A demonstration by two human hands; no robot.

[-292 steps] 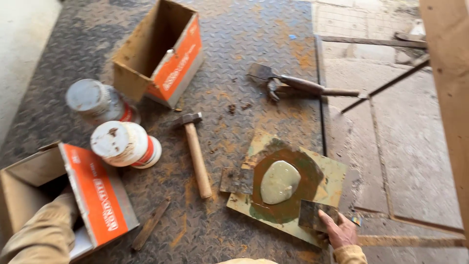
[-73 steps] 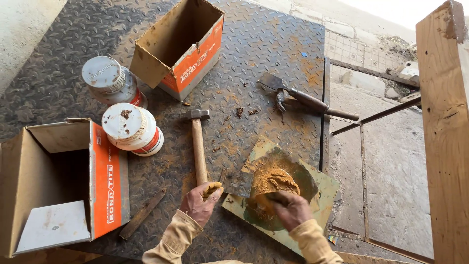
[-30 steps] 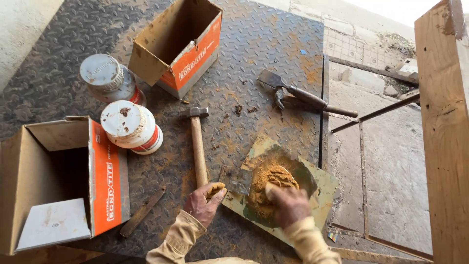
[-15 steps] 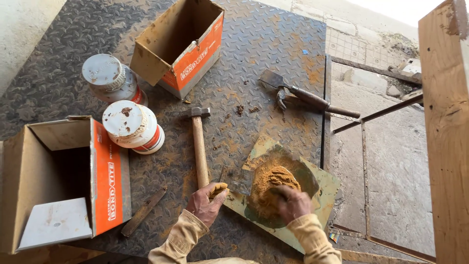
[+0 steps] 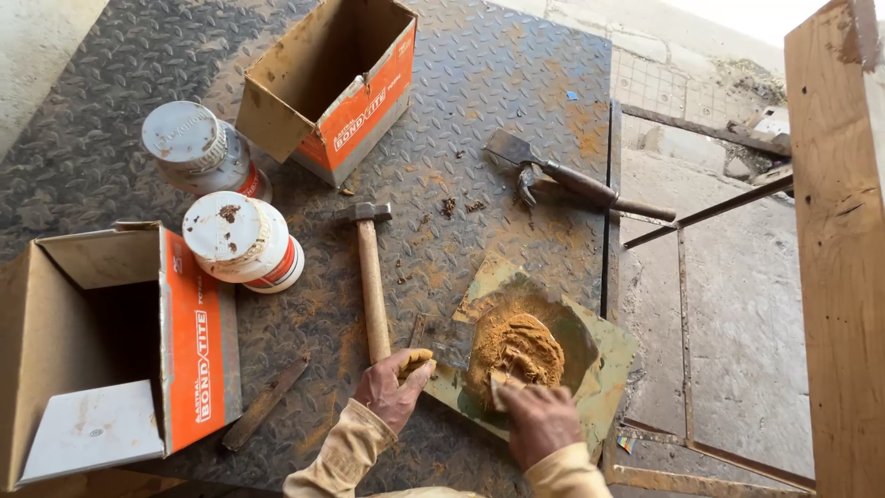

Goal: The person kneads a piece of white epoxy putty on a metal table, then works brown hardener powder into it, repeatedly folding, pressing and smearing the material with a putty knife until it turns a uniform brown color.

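Hands low in frame, wrists bent down. Left hand (image 5: 392, 392) curled around yellow lump (image 5: 417, 361), just beside hammer (image 5: 371, 277) handle end. Right hand (image 5: 539, 422) closed on small scraper, blade buried in orange-brown paste mound (image 5: 518, 349) on green board (image 5: 604, 355). Open steel plate (image 5: 479, 111) beyond; plate edge close right.

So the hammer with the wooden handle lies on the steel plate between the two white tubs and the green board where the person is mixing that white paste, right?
Nearly. The head view shows the paste on the green board is orange-brown, not white. The rest holds: the hammer lies on the steel plate between the two white tubs and the board.
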